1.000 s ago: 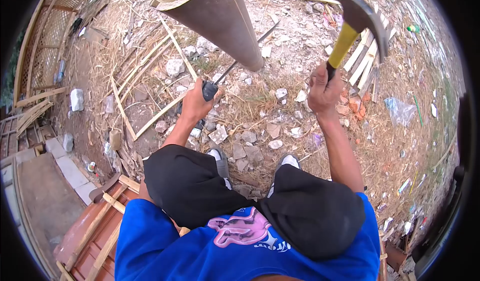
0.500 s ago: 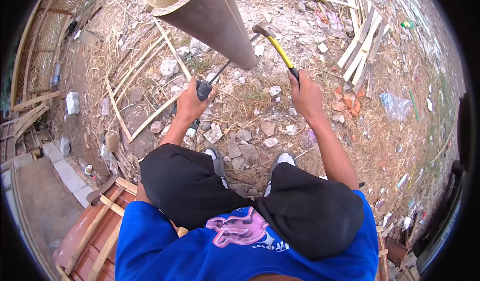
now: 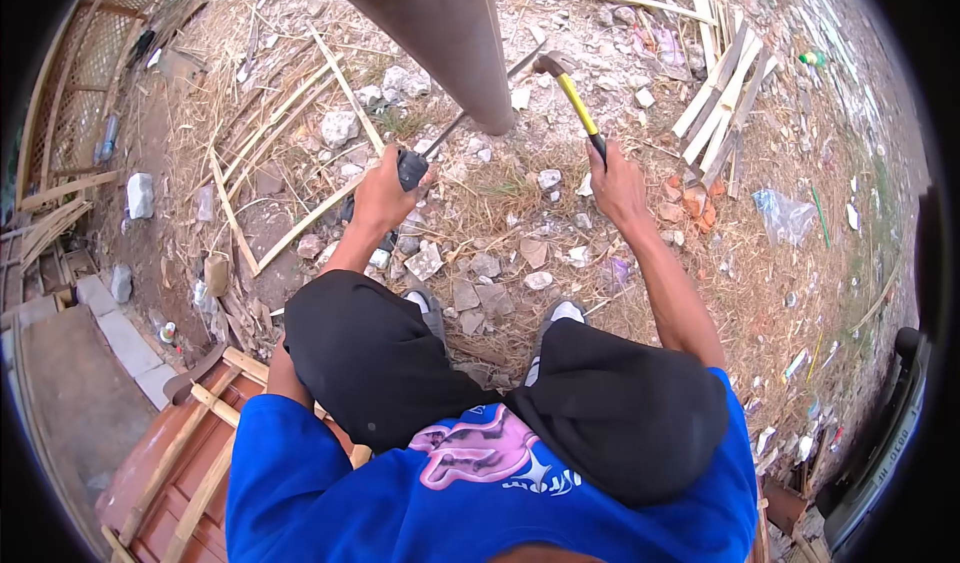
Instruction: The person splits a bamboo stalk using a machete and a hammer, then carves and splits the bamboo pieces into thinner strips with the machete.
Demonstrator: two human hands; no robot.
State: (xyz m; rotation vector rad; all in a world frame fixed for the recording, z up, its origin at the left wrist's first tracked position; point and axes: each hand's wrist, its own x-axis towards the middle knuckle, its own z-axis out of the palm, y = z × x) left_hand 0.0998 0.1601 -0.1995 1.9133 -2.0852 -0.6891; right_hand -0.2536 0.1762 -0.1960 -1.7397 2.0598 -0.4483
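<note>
My left hand (image 3: 385,198) is closed round the black handle of a tool with a long, thin dark metal blade or bar (image 3: 440,140). It runs up and right behind a thick brown hollow tube (image 3: 440,38), and its far end shows past the tube's right side. The tube stands tilted, its open top cut off by the upper edge of view. My right hand (image 3: 620,188) grips a claw hammer (image 3: 578,106) by its yellow and black handle. The hammer's head is close to the bar's far end; I cannot tell whether they touch.
Rubble and straw cover the ground. Wooden strips (image 3: 722,93) lie at upper right, and long thin sticks (image 3: 290,123) at left. A plastic bag (image 3: 785,215) is right of my hand. A reddish panel with wooden slats (image 3: 185,458) lies at lower left.
The hammer's head has shifted slightly to the right. The tube's upper end has moved right and up in view. Both hands keep their hold.
</note>
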